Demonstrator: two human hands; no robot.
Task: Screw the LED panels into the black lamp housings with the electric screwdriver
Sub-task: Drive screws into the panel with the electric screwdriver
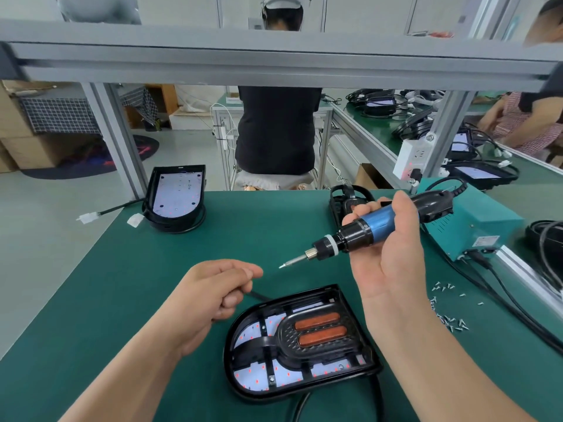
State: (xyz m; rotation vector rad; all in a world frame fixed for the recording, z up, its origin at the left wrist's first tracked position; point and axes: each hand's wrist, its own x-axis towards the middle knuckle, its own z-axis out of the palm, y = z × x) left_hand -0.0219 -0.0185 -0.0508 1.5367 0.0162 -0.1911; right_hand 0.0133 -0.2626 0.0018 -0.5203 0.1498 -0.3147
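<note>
Green bench mat [122, 284]: black lamp housing [350, 312], LED panel [256, 377] inside, lies flat nearest. Right hand [387, 257], raised, grips electric screwdriver [374, 223], bit pointing left. Left hand [213, 287]: fingers curled, thumb on forefinger; contents indiscernible.

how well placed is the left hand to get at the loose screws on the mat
Probably not easily. The loose screws lie far right, beyond the right hand holding the electric screwdriver; the left hand would have to cross that forearm and the black lamp housing.

bare mat [128, 287] left; screws [449, 321] and cables [499, 296] crowd right.
</note>
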